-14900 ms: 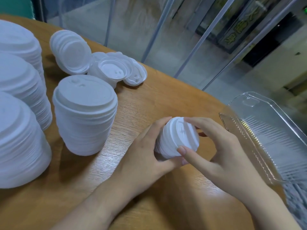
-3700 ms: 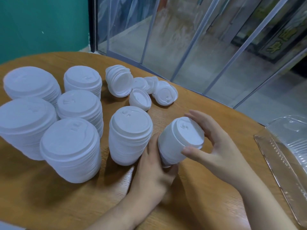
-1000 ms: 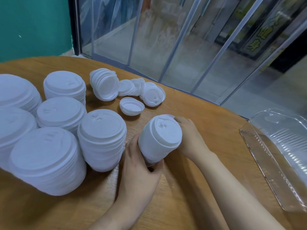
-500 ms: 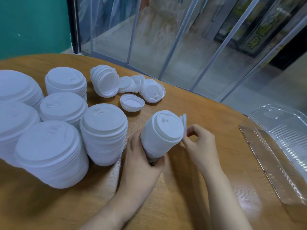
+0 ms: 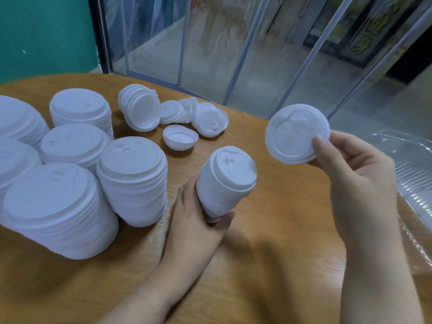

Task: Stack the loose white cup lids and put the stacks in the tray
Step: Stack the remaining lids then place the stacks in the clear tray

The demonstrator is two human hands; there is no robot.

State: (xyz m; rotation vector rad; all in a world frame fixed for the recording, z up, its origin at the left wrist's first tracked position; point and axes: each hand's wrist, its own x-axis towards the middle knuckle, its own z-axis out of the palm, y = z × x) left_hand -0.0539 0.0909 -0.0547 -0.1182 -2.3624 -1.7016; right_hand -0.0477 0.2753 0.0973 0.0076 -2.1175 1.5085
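Head view: left hand grips a tilted lid stack low on the wooden worktop. Right hand pinches a single lid, raised, apart from that stack. Clear tray just right of it, contents probably none, glare. More stacks left.

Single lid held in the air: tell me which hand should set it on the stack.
Right, probably. The right hand already pinches the single lid just above and beside the stack. The left hand grips the stack's base, tilting its top toward the lid.
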